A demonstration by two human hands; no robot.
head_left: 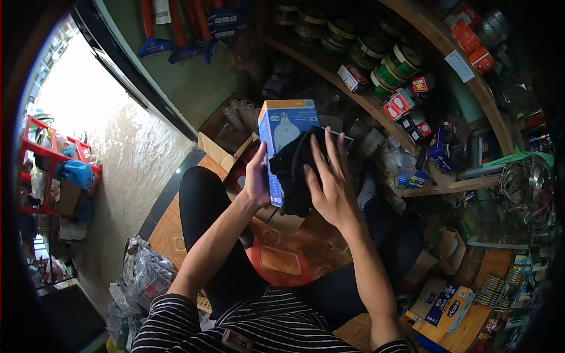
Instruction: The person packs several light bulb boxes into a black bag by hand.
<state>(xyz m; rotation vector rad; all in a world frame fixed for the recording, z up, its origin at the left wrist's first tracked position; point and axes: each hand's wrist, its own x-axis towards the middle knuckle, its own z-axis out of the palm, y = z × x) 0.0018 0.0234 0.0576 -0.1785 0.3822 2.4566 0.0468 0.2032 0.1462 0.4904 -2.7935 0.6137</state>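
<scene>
A blue light bulb box (299, 117) with an orange top edge and a printed white bulb stands tilted in front of me, above my lap. My left hand (256, 179) grips its left side, with the thumb along the edge. Against the front and right side of the box lies a bunched black cloth (294, 176). My right hand (332, 188) presses this cloth to the box, its fingers stretched out over it. The cloth covers the lower front of the box, and part of the fingers' contact with it is hidden.
Below my hands is a red stool (276, 265). An open cardboard box (215, 150) stands beyond. Shelves with green-labelled rolls (400, 62) and small red boxes (399, 105) curve along the right. Plastic bags (150, 267) lie at left, near a red rack (44, 156).
</scene>
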